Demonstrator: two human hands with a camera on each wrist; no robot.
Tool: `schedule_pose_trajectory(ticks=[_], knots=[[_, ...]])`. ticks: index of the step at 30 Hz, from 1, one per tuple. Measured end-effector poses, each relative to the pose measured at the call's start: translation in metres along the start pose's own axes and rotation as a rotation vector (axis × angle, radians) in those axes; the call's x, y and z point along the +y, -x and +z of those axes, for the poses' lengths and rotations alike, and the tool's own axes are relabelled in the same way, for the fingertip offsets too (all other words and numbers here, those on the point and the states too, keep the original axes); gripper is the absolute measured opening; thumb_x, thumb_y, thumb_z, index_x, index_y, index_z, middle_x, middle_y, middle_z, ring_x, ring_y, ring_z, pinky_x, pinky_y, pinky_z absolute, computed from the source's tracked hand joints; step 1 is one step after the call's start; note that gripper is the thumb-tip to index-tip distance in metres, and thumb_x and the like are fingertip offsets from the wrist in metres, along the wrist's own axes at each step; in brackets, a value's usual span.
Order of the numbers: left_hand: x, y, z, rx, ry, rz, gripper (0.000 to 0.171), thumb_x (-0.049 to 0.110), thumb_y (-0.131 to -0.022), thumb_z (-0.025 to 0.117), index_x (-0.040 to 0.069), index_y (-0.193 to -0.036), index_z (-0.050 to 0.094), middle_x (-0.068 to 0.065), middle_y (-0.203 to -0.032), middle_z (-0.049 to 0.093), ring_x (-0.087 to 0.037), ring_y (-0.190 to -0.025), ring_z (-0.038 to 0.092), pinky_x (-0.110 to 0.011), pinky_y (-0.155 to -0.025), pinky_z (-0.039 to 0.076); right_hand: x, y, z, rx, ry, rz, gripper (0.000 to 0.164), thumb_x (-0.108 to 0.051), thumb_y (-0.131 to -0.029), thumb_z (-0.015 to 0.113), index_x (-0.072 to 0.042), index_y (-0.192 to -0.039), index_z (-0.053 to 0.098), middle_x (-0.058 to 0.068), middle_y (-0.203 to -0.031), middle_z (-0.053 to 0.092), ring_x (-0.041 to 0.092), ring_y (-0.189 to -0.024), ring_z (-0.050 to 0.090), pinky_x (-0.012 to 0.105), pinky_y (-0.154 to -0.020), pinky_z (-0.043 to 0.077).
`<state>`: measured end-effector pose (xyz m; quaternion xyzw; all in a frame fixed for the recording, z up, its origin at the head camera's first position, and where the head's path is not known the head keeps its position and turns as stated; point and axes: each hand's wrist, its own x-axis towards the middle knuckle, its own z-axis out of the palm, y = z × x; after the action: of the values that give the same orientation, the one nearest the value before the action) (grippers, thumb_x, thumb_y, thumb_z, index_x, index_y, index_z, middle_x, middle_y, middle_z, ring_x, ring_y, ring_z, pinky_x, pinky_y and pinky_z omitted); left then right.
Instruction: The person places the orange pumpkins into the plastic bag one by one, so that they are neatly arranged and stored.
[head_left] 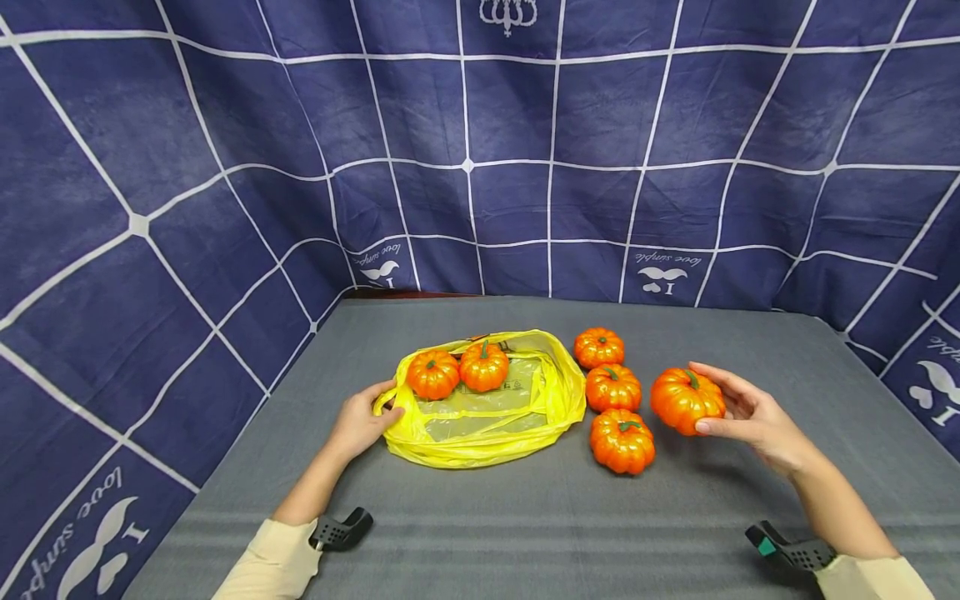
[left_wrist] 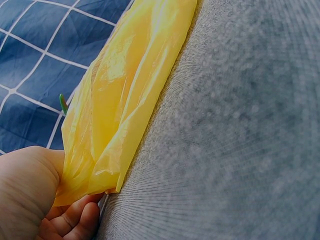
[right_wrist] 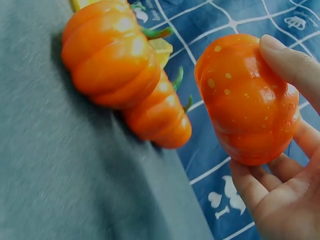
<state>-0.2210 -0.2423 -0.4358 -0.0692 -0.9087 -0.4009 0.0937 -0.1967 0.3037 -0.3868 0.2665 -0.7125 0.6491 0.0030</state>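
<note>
Orange pumpkin (head_left: 685, 402) fills right hand (head_left: 759, 423) (wide grip).

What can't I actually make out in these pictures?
- Left wrist view: the outlines of the bagged pumpkins, screened by the yellow plastic bag; one green stem pokes out.
- Head view: the printing seen inside the bag, too small to read.
- Right wrist view: the held pumpkin's stem, turned away from the camera.
- Right wrist view: most of the bag, behind the tabletop pumpkins and past the top edge.
</note>
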Motion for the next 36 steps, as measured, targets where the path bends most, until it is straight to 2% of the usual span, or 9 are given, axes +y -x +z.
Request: schedule_pose_trajectory(ticks=[6,16,30,36], knots=[[0.000,-0.001,0.001,-0.007,0.003,-0.005,0.051,0.008,-0.088,0.069,-0.011,-0.132,0.053,-0.029,-0.130,0.056,-0.042,-0.120,0.052,-0.052,-0.099,0.042,-0.003,-0.018,0.006,-0.039,-0.036,-0.010,0.069,0.023,-0.081,0.059,0.004,-0.144,0.040,-0.007,-0.137,0.053,0.007,-0.114,0.055,0.019,-0.089,0.047],[-0.001,-0.002,0.000,-0.005,0.000,-0.011,0.049,0.008,-0.088,0.069,-0.010,-0.131,0.054,-0.028,-0.128,0.057,-0.041,-0.120,0.053,-0.052,-0.100,0.041,-0.005,-0.047,0.026,-0.077,-0.089,-0.025,0.068,0.020,-0.082,0.060,0.000,-0.145,0.043,-0.003,-0.135,0.054,0.010,-0.111,0.056,0.021,-0.089,0.048],[0.000,-0.001,0.000,-0.007,0.002,-0.011,0.050,0.009,-0.088,0.069,-0.010,-0.132,0.053,-0.028,-0.130,0.056,-0.042,-0.123,0.050,-0.052,-0.102,0.039,-0.001,-0.080,0.062,-0.060,-0.104,-0.031,0.067,0.017,-0.079,0.065,-0.002,-0.141,0.049,-0.003,-0.130,0.058,0.013,-0.107,0.059,0.023,-0.089,0.049],[-0.001,-0.001,0.000,-0.010,0.003,-0.009,0.050,0.008,-0.088,0.069,-0.011,-0.132,0.053,-0.029,-0.130,0.056,-0.043,-0.122,0.050,-0.053,-0.101,0.040,-0.002,-0.093,0.083,-0.020,-0.082,0.029,0.067,0.012,-0.080,0.069,0.000,-0.142,0.047,-0.002,-0.130,0.057,0.015,-0.108,0.059,0.025,-0.089,0.050]])
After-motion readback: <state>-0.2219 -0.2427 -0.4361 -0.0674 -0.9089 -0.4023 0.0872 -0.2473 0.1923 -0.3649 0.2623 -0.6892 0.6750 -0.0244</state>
